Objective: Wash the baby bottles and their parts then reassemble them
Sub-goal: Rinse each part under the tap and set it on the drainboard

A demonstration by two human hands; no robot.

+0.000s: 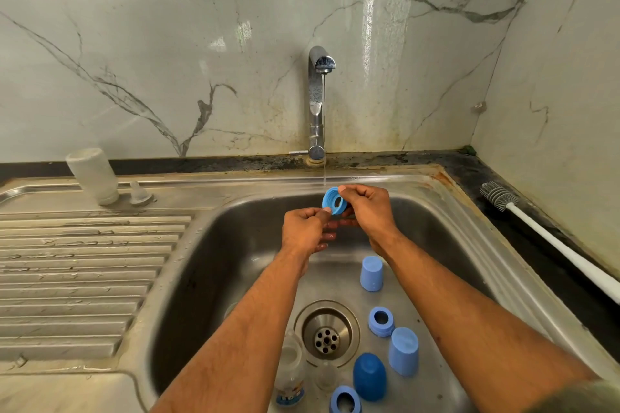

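Item 1: blue plastic threaded collar ring (333,201), held over stainless steel sink basin (214,265), just below thin water stream from chrome tap (317,104). Ring tilted, opening faces camera.

L hand (306,231): thumb + forefinger pinch ring's lower-left rim; other fingers curled loosely beneath, wet. Wrist roughly level, forearm runs in from bottom centre.

R hand (368,209): thumb + fingers curled on ring's upper-right edge, knuckles up. Forearm comes in from lower right, crossing above basin floor.

Both hands close together, mid-basin, nearer back wall of sink than front.

Basin floor, right of round metal drain strainer (326,334):
- pale blue plastic cap, upside down (371,273), just under R forearm
- pale blue collar ring w/ hole (381,321)
- second pale blue cap (404,350)
- dark blue domed cap (369,376)
- another blue ring at bottom edge (345,399)

Left of drain: clear plastic baby bottle lying down (291,369), partly under L forearm. Small clear piece beside it, can't tell what.

Ribbed steel drainboard (77,278), left: clear bottle body inverted (94,176), clear silicone teat (139,194) just beside it.

Right counter: white-handled grey silicone bottle brush (543,235), lying diagonal along dark worktop edge, well apart from hands.

Open room: basin floor bare on left half + back; right front crowded w/ parts.
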